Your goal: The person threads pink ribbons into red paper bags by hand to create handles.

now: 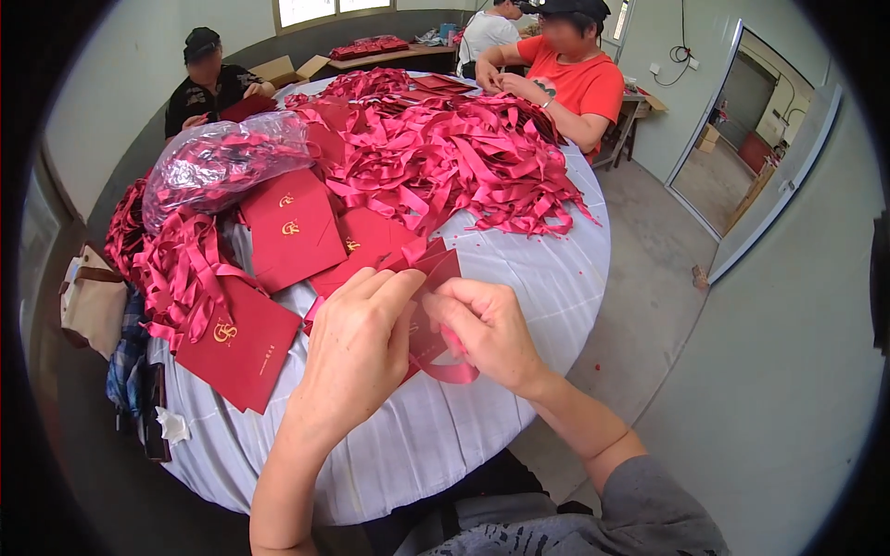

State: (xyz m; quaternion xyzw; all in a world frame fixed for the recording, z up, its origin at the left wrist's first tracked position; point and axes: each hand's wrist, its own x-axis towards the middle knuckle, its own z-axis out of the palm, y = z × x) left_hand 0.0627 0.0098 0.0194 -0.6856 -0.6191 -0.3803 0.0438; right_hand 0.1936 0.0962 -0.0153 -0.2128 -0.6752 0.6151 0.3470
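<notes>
Fingers (378, 289): red bag (426, 343) (part-hidden) | beyond: ribbon heap (454, 162) | left: plastic sack (222, 159)

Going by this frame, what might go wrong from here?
The ribbon hangs in a loose loop below the right hand, so it may twist or slip.

The left hand and right hand work close together at the bag, so a crease seems possible.

The ribbon heap lies jumbled, so pulling one strand could drag others along.
</notes>
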